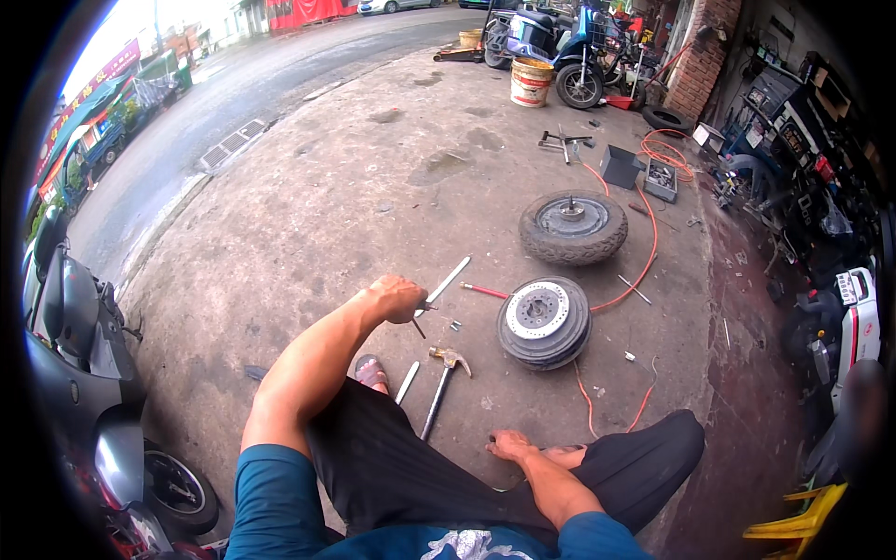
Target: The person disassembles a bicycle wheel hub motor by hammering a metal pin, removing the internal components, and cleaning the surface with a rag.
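My left hand point(397, 297) is closed around a thin dark metal tool point(419, 328), held above the concrete; its exact kind is unclear. Below it, a claw hammer point(443, 378) lies on the ground with its head away from me. Two flat light metal bars, a far one point(450, 280) and a near one point(407, 383), lie close by. Low beside my right foot, my right hand point(510, 445) has its fingers curled together, and whatever they may hold is hidden. A small wheel with a tyre and brake disc point(539, 313) lies ahead of it.
Beyond lies a second tyred wheel point(573, 224). An orange air hose point(644, 266) runs past both wheels. Farther off are grey parts bins point(661, 179), a paint bucket point(531, 82) and a blue scooter point(583, 47). Another scooter point(79, 322) stands at left, a yellow stool point(805, 518) at right.
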Demonstrator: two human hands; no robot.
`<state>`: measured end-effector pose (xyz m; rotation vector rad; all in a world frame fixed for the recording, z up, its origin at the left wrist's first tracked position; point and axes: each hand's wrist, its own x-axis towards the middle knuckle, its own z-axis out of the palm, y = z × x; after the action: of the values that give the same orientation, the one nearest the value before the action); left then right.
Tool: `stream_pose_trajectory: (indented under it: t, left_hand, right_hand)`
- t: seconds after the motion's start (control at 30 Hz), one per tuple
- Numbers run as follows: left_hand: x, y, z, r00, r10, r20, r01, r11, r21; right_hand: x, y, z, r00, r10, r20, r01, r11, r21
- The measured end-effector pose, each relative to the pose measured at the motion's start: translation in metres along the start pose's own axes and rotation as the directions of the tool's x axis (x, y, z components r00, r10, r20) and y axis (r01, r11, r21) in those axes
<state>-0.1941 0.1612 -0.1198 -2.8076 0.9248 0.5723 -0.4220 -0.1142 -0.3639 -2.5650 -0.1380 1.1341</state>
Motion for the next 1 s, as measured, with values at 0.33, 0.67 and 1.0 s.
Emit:
stream_pose_trajectory:
  t: [0.33,0.67,1.0]
  left_hand:
    - [-0.003,-0.001,0.005,1.000,0.007,-0.003,-0.007,1.000,-0.012]
    - [-0.008,0.002,-0.010,0.999,-0.033,-0.010,0.032,0.995,-0.090]
    - [-0.006,0.008,-0.012,0.999,-0.041,0.029,0.042,0.998,-0.048]
  right_hand:
    - [-0.004,-0.004,0.005,1.000,0.002,-0.005,-0.002,1.000,0.012]
    - [0.001,-0.002,0.004,0.999,0.000,-0.042,0.002,0.998,0.056]
    - [-0.006,-0.010,0.003,0.999,0.018,-0.032,-0.015,0.996,0.090]
